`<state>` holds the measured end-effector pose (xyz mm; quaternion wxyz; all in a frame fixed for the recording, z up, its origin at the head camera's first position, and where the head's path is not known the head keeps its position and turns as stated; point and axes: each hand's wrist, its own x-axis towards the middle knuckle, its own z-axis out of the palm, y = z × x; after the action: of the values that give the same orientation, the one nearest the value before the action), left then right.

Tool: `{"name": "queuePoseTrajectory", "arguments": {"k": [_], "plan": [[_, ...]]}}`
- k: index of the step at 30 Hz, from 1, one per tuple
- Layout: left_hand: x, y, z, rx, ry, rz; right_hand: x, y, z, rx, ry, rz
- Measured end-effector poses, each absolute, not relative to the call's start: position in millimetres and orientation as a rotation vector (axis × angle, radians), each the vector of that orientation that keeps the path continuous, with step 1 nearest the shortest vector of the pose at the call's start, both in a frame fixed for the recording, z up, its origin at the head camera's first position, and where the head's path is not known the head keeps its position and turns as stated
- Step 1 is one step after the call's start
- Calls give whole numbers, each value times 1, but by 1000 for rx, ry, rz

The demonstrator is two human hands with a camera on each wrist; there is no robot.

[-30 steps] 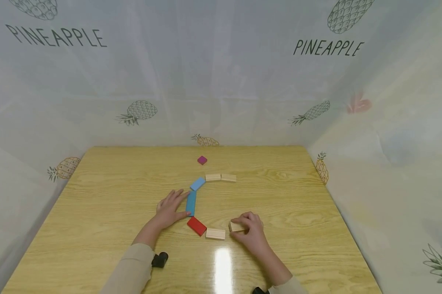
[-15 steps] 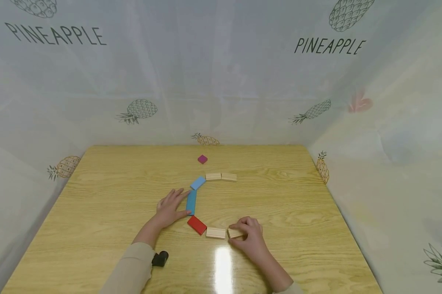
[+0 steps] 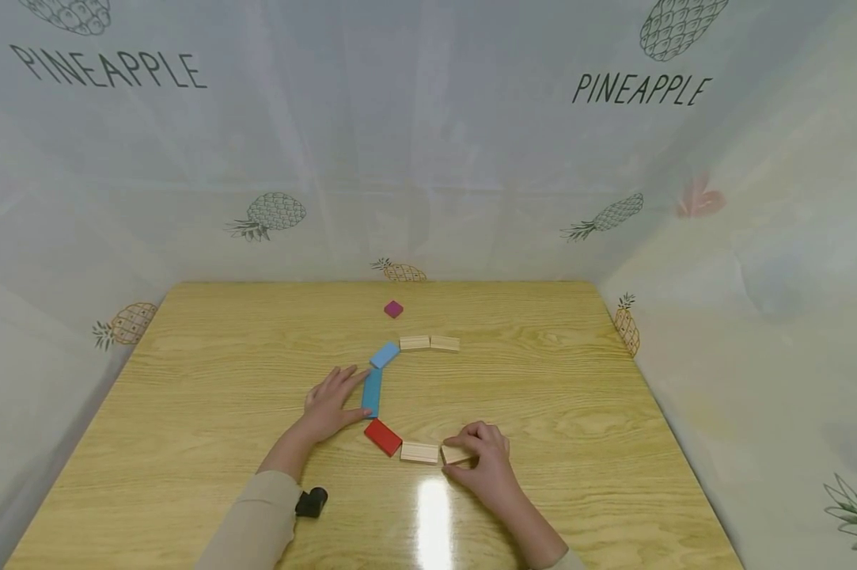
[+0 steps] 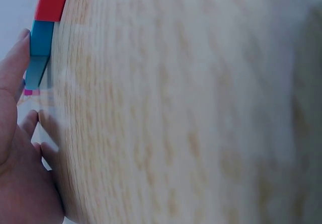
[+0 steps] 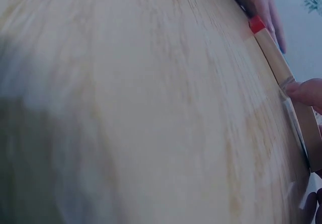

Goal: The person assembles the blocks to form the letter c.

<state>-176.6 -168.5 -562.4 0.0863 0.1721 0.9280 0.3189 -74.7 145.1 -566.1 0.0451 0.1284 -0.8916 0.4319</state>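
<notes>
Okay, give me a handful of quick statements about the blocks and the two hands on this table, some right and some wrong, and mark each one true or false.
1. The right hand pinches a plain wooden block at the end of the row. True.
2. The left hand lies flat beside the long blue block. True.
3. The red block sits at the far edge of the table. False: it lies near the hands, between the long blue block and a second wooden block.
4. The small purple block touches the blue ones. False: it lies apart, farther back.
5. The left hand holds a green block. False: it holds nothing.
</notes>
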Motion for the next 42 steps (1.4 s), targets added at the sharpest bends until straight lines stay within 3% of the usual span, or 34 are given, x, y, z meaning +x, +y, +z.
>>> {"name": "queuePoseTrajectory", "arguments": {"k": [42], "plan": [[-177,-169,-562,509,2766,937,-75,139,-568,408,-2659,1298]]}}
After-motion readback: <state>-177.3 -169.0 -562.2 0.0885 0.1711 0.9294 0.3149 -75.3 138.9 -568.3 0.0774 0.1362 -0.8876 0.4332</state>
